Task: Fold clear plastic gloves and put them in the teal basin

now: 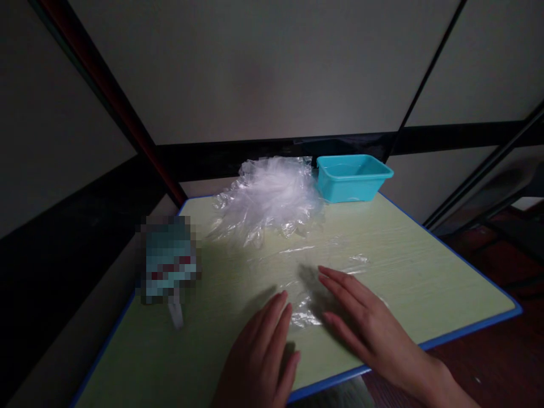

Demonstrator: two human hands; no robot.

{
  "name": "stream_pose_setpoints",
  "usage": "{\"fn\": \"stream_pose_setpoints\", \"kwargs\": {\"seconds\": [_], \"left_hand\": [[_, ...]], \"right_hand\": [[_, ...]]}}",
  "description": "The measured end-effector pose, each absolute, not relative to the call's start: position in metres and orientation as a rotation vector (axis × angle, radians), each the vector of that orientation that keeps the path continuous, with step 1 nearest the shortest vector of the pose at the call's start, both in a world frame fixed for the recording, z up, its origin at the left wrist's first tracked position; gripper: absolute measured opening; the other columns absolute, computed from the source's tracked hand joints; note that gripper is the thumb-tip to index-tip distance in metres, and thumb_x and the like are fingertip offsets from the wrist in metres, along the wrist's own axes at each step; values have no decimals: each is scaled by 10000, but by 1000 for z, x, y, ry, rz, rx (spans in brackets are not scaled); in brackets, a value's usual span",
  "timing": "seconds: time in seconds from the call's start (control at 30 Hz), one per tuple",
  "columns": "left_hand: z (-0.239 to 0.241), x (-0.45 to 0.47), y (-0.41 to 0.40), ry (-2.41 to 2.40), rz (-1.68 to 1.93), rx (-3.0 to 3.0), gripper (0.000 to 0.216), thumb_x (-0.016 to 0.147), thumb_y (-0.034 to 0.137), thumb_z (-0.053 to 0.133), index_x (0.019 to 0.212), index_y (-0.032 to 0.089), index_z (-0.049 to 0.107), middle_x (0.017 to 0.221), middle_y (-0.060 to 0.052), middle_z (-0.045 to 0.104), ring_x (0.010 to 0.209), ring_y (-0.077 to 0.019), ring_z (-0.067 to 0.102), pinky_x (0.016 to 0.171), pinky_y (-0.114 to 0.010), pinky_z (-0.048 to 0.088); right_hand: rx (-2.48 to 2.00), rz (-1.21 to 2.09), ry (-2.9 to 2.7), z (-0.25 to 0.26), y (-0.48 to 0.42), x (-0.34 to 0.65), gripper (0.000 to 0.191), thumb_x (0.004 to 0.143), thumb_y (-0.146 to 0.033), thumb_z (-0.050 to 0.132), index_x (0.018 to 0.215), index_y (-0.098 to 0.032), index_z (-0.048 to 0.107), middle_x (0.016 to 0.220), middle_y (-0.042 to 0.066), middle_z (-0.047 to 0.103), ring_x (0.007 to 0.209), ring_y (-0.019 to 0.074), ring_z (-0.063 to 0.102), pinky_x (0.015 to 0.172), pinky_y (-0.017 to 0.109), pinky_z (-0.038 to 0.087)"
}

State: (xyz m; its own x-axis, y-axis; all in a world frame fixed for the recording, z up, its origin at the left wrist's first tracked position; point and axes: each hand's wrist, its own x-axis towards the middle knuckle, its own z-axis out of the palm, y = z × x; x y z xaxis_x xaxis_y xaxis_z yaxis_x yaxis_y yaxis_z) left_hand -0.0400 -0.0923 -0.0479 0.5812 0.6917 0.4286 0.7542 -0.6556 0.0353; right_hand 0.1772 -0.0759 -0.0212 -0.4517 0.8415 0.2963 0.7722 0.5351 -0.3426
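A clear plastic bag point(308, 309) lies flat on the table, its edges hard to trace against the surface. My right hand point(361, 317) hovers or rests over its right side, fingers stretched out and holding nothing. On the near left, my left hand point(266, 354) is also open, fingers extended and thumb apart. Whether either hand touches the plastic, I cannot tell. Beyond the hands, a heap of crumpled clear plastic bags point(274, 195) sits toward the back of the table.
A turquoise plastic basket point(351, 187) stands at the back right of the pale yellow table point(446, 283), which has a blue edge. On the left is a blurred-out greenish item point(170, 260) with a white strip below it. Light wall panels rise directly behind.
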Motion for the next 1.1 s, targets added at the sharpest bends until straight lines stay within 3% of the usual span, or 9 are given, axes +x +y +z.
{"fn": "stream_pose_setpoints", "kwargs": {"seconds": [0.2,0.37,0.53,0.83,1.1], "left_hand": [[-49,-9,-97,-1053,-419,-2641,682,818,503,447,1267,-5,379,1333,-200,404,1224,-278,386,935,-328,395],[-54,-3,-90,-1073,-462,-2604,877,773,675,344,1254,-57,367,1294,-252,427,1214,-313,390,947,-361,348],[-58,-2,-87,-1128,-450,-2696,895,757,640,381,1328,-37,249,1344,-241,361,1268,-299,303,982,-369,299],[-59,-4,-85,-1173,-331,-2731,792,771,558,384,1306,-22,315,1355,-216,355,1254,-290,332,978,-359,304],[-61,-15,-83,-1150,-347,-2715,785,800,566,339,1360,26,234,1365,-157,376,1268,-258,309,988,-334,283]], "right_hand": [[-1244,68,-2663,-31,-85,169,593,877,-266,405,1394,-88,177,1460,91,129,1326,218,152,1067,385,240],[-1279,6,-2692,-37,-83,169,651,875,-320,402,1396,-58,112,1456,131,68,1328,239,99,1059,387,234],[-1294,-55,-2700,-37,-83,167,644,873,-323,395,1391,-47,130,1448,153,82,1324,246,104,1041,393,258],[-1290,-56,-2705,-38,-83,168,603,874,-287,380,1384,-46,167,1445,152,105,1322,239,117,1037,379,272],[-1309,-41,-2703,-38,-83,168,619,861,-282,395,1387,-54,159,1445,146,105,1323,239,105,1036,383,279]]}}
